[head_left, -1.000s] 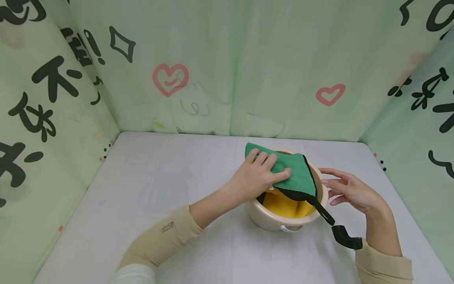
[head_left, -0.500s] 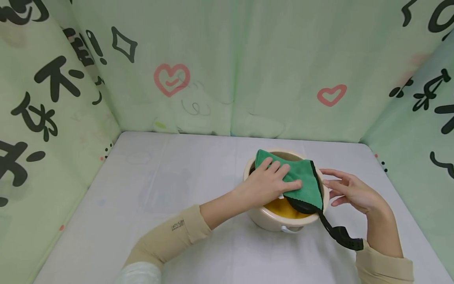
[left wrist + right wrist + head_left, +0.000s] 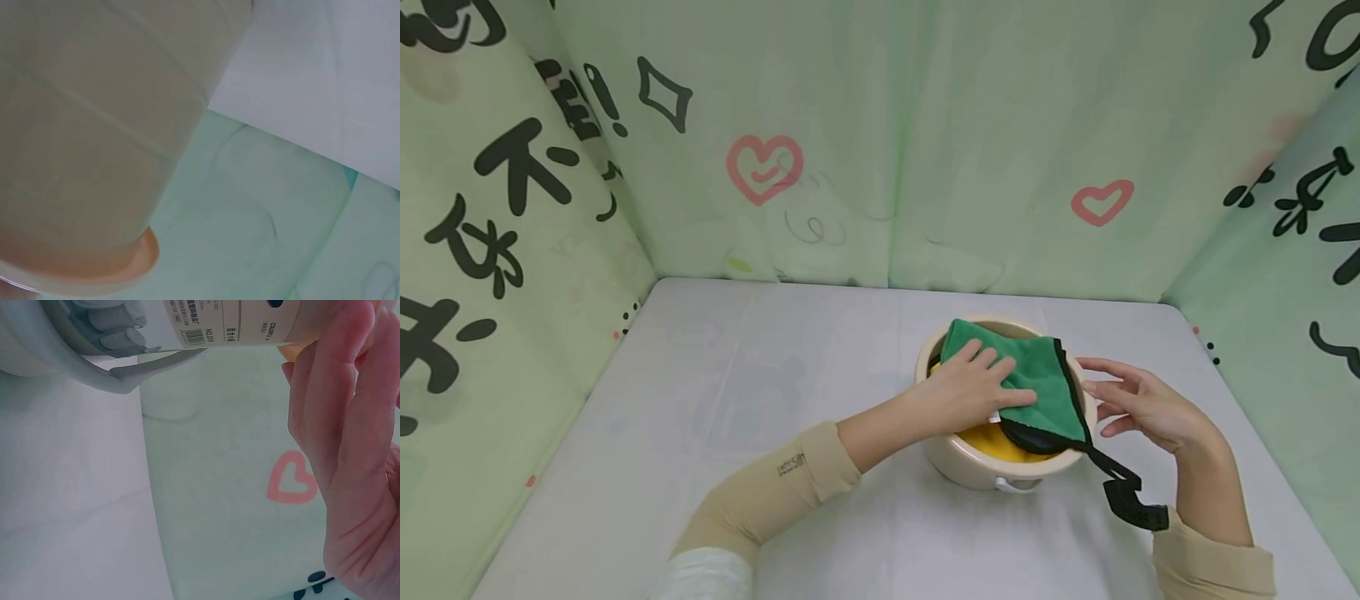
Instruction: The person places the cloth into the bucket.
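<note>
A cream bucket [image 3: 970, 471] stands on the table, right of centre in the head view. Across its mouth lies a green cloth piece [image 3: 1042, 371] with black edging, partly inside. Beneath it show yellow fabric [image 3: 996, 442] and a black part. My left hand [image 3: 973, 387] rests on the green cloth with fingers spread and the thumb straight. A thin black strap [image 3: 1108, 464] runs from the cloth's corner over the rim. My right hand [image 3: 1138, 406] touches the bucket's right side near the rim, fingers loosely extended; in the right wrist view its fingers [image 3: 334, 381] lie by the labelled wall.
The white-covered table [image 3: 760, 375] extends left and in front of the bucket. Pale green curtains [image 3: 985, 150] with drawings enclose it at the back and sides. A black curved piece [image 3: 1135, 504] sits at my right cuff, beside the strap.
My left hand has shifted right and slightly nearer, taking the green cloth further over and lower into the bucket. The black strap's bend has changed. My right hand has hardly moved.
</note>
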Demonstrator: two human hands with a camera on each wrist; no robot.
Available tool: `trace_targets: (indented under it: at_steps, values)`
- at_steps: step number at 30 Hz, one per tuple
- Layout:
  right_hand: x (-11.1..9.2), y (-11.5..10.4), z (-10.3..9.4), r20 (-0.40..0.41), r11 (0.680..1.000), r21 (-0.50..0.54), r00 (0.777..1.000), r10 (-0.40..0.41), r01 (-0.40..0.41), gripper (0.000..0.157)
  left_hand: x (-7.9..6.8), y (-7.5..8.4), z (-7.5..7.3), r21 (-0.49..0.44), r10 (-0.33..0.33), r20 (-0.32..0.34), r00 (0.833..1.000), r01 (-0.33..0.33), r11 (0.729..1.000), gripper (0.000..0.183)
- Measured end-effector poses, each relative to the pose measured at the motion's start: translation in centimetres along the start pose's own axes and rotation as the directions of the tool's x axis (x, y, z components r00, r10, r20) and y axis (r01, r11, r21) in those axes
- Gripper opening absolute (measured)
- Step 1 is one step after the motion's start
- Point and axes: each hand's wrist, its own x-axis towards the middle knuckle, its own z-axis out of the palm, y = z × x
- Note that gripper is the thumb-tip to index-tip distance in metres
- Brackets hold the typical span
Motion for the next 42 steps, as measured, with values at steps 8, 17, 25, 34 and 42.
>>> trace_targets:
  at_steps: [8, 17, 25, 34, 42]
  values:
    - [-0.1, 0.1, -0.1, 0.021, 1.000, 0.013, 1.000, -0.019, 0.019, 0.036, 0.5, 0.2, 0.1, -0.037, 0.011, 0.149, 0.989, -0.005, 0.999, 0.046]
    - [-0.1, 0.2, -0.1, 0.032, 0.999, 0.014, 0.998, -0.049, 0.048, 0.038, 0.9, 0.7, -0.2, -0.055, -0.004, 0.360, 0.933, 0.026, 0.998, 0.047]
    - [-0.1, 0.3, -0.1, 0.022, 0.999, 0.024, 0.999, -0.043, 0.042, 0.038, 0.9, 0.6, -0.6, -0.086, -0.001, 0.407, 0.913, 0.039, 0.995, 0.049]
    - [-0.2, 0.3, -0.1, -0.002, 0.999, 0.018, 1.000, -0.027, 0.027, 0.037, 0.9, -0.5, -0.6, -0.269, 0.060, 0.419, 0.906, 0.061, 0.961, 0.055]
    - [-0.5, -0.7, 0.1, -0.075, 0.984, -0.174, 0.997, 0.022, -0.035, 0.035, -0.7, -3.3, -0.7, -0.571, 0.151, 0.275, 0.949, 0.035, 0.821, 0.059]
